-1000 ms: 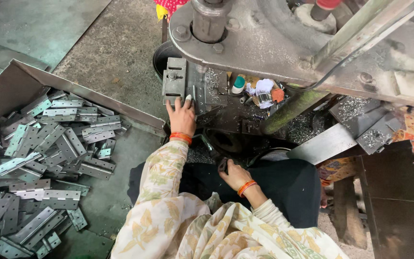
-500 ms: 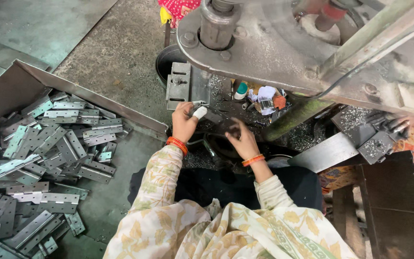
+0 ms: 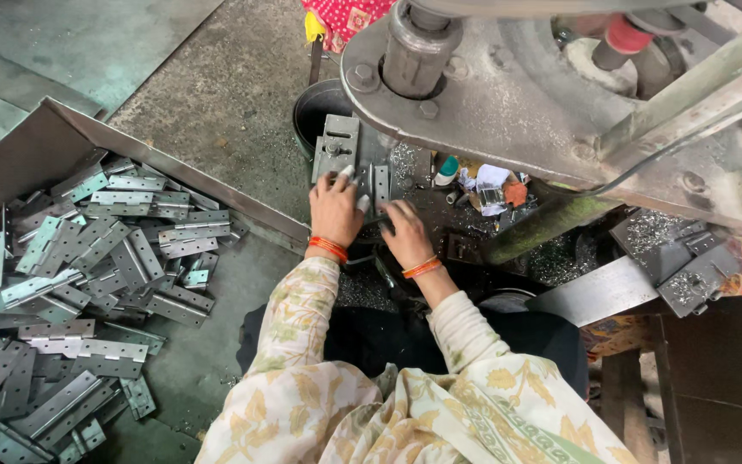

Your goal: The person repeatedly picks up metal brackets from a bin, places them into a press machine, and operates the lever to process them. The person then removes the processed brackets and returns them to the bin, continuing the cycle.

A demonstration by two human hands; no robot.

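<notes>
Since the frame half a second back, both hands have moved up onto the grey die block (image 3: 347, 155) under the press, and the small pale piece that the left hand pinched is no longer shown apart from the block. The left hand (image 3: 335, 209) now lies flat-topped against the block's near edge, fingers bent over a pale metal piece (its shape is hidden by the fingertips), with an orange bangle (image 3: 327, 248) at the wrist. The right hand (image 3: 405, 234) sits just beside it, touching the dark press bed (image 3: 465, 249) at the block's right edge; its fingers curl down, and I cannot tell whether they grip anything. A second orange bangle (image 3: 422, 267) rings that wrist.

A second ago the right hand was low near the lap; it has come forward since.

Above the hands hangs the heavy grey press frame (image 3: 508, 103) with its round ram (image 3: 414, 43). On the bed's far right part lies a small heap of scraps (image 3: 491, 185): white crumpled paper, an orange bit, and a small white-and-green bottle (image 3: 447, 169) standing upright.

To the left, a sheet-metal tray (image 3: 53, 129) holds a loose pile of grey hinges (image 3: 70, 283), spread from its far edge to the near left corner. A red patterned cloth (image 3: 337, 17) shows at the top edge.
</notes>
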